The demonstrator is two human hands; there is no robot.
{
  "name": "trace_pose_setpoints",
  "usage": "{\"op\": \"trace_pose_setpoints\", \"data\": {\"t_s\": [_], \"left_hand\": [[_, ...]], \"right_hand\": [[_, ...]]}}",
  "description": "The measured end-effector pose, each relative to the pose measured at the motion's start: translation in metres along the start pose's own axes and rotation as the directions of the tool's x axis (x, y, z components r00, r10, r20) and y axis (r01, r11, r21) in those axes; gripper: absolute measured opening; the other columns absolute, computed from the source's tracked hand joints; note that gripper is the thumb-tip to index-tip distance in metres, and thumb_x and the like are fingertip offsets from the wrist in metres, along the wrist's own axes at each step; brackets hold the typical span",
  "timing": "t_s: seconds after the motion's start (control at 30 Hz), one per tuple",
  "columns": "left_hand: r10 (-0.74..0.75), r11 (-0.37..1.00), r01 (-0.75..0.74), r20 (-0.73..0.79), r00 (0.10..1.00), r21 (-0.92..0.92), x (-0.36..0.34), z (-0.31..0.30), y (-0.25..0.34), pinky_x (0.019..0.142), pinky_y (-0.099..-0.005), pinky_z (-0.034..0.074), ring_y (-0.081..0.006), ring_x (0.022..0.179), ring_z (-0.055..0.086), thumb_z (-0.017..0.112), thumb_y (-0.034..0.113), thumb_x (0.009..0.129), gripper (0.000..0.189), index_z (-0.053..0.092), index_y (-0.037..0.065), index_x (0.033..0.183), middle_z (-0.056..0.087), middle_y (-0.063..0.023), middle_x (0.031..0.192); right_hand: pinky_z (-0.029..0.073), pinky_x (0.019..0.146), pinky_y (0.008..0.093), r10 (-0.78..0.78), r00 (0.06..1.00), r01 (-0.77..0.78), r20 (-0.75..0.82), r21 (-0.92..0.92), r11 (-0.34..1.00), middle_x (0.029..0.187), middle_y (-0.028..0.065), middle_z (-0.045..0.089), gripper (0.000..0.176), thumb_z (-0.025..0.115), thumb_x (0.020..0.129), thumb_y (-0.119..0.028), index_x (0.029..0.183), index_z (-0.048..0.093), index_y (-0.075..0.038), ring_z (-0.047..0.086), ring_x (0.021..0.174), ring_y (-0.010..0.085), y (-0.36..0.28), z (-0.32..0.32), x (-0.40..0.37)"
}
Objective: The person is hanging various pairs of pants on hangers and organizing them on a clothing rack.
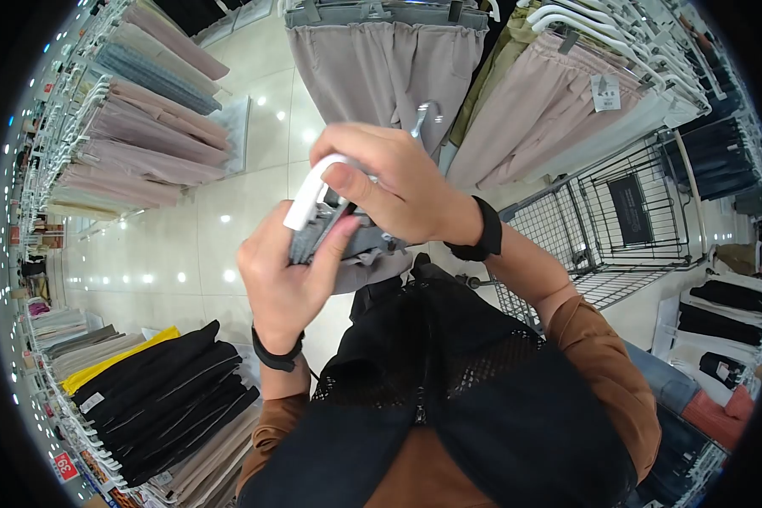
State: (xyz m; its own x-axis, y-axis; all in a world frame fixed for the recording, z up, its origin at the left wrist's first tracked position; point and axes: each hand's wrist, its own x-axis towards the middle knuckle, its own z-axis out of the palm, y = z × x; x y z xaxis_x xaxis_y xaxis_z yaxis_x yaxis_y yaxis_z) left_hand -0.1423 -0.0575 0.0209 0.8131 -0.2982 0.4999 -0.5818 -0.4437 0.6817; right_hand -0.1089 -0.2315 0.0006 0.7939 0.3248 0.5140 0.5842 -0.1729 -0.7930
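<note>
In front of my chest, my right hand (394, 182) is closed around a white clothes hanger (306, 199) with a metal hook (427, 118). My left hand (281, 275) grips the bunched grey waistband (311, 240) of a garment, thumb pressed on top. The garment's lighter greyish fabric (372, 273) hangs below my hands, mostly hidden by them. My right hand is slightly blurred. Just beyond it, greyish-pink trousers (381, 68) hang by a grey waistband from clips.
Pale pink trousers (533, 110) with a white tag (605, 91) hang at the upper right. Below them stands a wire shopping cart (626, 220). Racks of pastel trousers (157, 140) line the left. Black trousers (165, 389) hang at the lower left, beside the tiled floor (207, 241).
</note>
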Motion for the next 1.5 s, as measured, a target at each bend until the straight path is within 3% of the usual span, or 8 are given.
{"op": "trace_pose_setpoints", "data": {"t_s": [0.1,0.2,0.33,0.47,0.8,1.13,1.33,1.5], "left_hand": [[0.079,0.994,-0.071,-0.096,0.992,0.078,0.008,-0.008,-0.006,0.055,-0.0276,0.043,-0.0207,0.057,0.056,0.078,0.008,0.072,0.027,0.064,-0.003,0.092,0.061,-0.0116,0.07],[-0.082,0.997,0.08,-0.191,0.978,-0.018,0.012,-0.017,-0.004,0.057,-0.0235,0.042,-0.0091,0.063,0.053,0.08,0.011,0.072,0.029,0.064,-0.004,0.092,0.062,-0.0078,0.071],[-0.045,0.994,0.014,-0.295,0.954,-0.108,0.017,-0.027,0.003,0.077,-0.0245,0.049,-0.0137,0.082,0.064,0.075,0.005,0.078,0.031,0.062,-0.005,0.104,0.067,-0.0101,0.09],[-0.013,0.991,-0.043,-0.411,0.912,-0.128,0.012,-0.036,0.008,0.074,-0.0259,0.046,-0.0148,0.077,0.058,0.077,0.005,0.073,0.038,0.059,-0.007,0.104,0.061,-0.0103,0.093],[0.114,0.973,-0.214,-0.621,0.776,-0.089,-0.009,-0.028,0.0,0.066,-0.0251,0.045,-0.0148,0.069,0.057,0.069,0.027,0.081,0.042,0.058,-0.007,0.105,0.063,-0.0127,0.083],[0.019,0.987,-0.133,-0.759,0.651,-0.09,-0.029,-0.032,-0.013,0.057,-0.028,0.041,-0.0173,0.059,0.053,0.066,0.04,0.079,0.046,0.06,-0.005,0.088,0.06,-0.0137,0.07],[0.013,0.997,-0.071,-0.807,0.591,-0.036,-0.043,-0.034,-0.042,0.063,-0.0245,0.04,-0.0126,0.067,0.052,0.064,0.03,0.083,0.036,0.06,-0.006,0.091,0.06,-0.0067,0.077],[-0.183,0.968,0.017,-0.664,0.725,-0.249,-0.074,-0.026,-0.069,0.071,-0.0236,0.042,-0.0096,0.077,0.054,0.062,0.02,0.088,0.025,0.06,-0.003,0.097,0.061,-0.0045,0.087]], "right_hand": [[0.044,0.076,0.0405,-0.369,0.878,0.154,-0.304,-0.55,0.821,0.1,0.015,0.06,0.044,0.062,0.079,-0.03,0.11,0.055,0.002,0.056,0.085,0.0367,-0.023,-0.015,-0.017],[0.047,0.057,0.0317,-0.573,0.791,0.537,-0.216,-0.205,0.819,0.081,0.009,0.062,0.034,0.063,0.086,-0.036,0.076,0.061,-0.004,0.059,0.067,0.0264,-0.033,0.016,-0.076],[0.043,0.049,0.0363,-0.042,0.926,0.1,0.376,-0.135,0.986,0.061,0.0082,0.051,0.032,0.056,0.091,-0.027,0.068,0.047,-0.008,0.055,0.055,0.0263,0.027,0.045,-0.138],[0.046,0.061,0.0377,0.46,0.869,-0.43,0.182,-0.181,0.884,0.073,0.0131,0.061,0.018,0.058,0.088,-0.023,0.084,0.061,-0.006,0.06,0.067,0.03,0.119,0.023,-0.163],[0.047,0.073,0.0264,0.527,0.79,-0.322,-0.314,0.519,0.792,0.09,0.0077,0.063,0.024,0.055,0.083,-0.01,0.104,0.059,0.001,0.059,0.082,0.0135,0.21,0.018,-0.095],[0.042,0.084,0.0221,0.278,0.92,-0.393,0.277,0.645,0.655,0.102,0.0013,0.06,0.022,0.058,0.092,-0.015,0.108,0.058,-0.001,0.053,0.097,0.0064,0.169,0.015,-0.054],[0.04,0.081,0.0231,0.534,0.844,-0.339,-0.05,0.721,0.604,0.093,-0.0017,0.056,0.01,0.061,0.091,-0.013,0.097,0.057,-0.007,0.05,0.089,0.0058,0.118,0.004,-0.11],[0.019,0.042,0.0145,0.604,0.791,-0.348,-0.096,0.742,0.573,0.076,-0.0103,0.046,0.017,0.061,0.091,-0.017,0.105,0.053,-0.011,0.031,0.049,-0.0043,0.113,-0.02,-0.148]]}}
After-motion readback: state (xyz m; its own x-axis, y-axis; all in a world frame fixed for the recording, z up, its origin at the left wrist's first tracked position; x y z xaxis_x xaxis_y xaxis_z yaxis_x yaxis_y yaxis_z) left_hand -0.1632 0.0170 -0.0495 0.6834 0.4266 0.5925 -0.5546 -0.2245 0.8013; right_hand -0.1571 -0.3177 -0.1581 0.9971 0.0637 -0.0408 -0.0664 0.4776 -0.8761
